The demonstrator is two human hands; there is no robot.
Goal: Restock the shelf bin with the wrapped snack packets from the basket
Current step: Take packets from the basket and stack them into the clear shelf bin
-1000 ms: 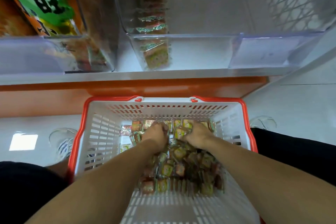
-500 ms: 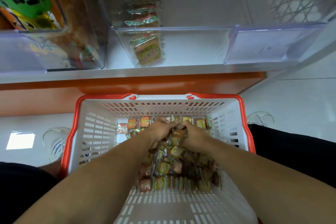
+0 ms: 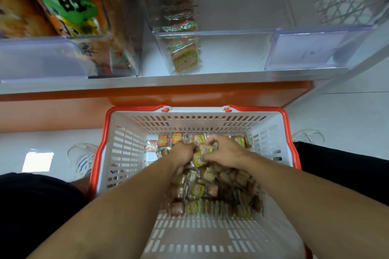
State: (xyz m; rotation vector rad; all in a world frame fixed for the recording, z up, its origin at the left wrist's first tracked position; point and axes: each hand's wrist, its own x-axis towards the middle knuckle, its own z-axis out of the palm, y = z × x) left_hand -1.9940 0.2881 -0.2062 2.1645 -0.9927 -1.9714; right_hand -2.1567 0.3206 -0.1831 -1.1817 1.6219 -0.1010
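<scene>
Closest to the camera it's just two bare forearms reaching down into a white slotted basket (image 3: 126, 153) with an orange-red rim, which sits on the pale floor (image 3: 341, 115) between the person's dark-clad legs. The near part of the basket bottom is bare plastic; the wrapped snack packets (image 3: 202, 195) are heaped in the middle and toward the far wall, small squarish ones in yellow, green and reddish wrappers.

Both hands are down in that pile, right next to each other. The left hand (image 3: 182, 152) has its fingers curled into the packets, and the right hand (image 3: 224, 150) is curled too, pinching a yellow-green packet between them. How many each one's actually got is hard to say, the fingers are buried.

Past the basket there's an orange kick panel (image 3: 147, 94) under the white shelf (image 3: 221, 74) edge. On the shelf sits a clear plastic shelf bin (image 3: 305, 48), with one narrow row of the same packets (image 3: 185, 57) standing on edge along its left side; the rest of it shows bare white bottom. Left of that, another clear bin (image 3: 42, 59) holds big orange and green bags (image 3: 56, 0).
</scene>
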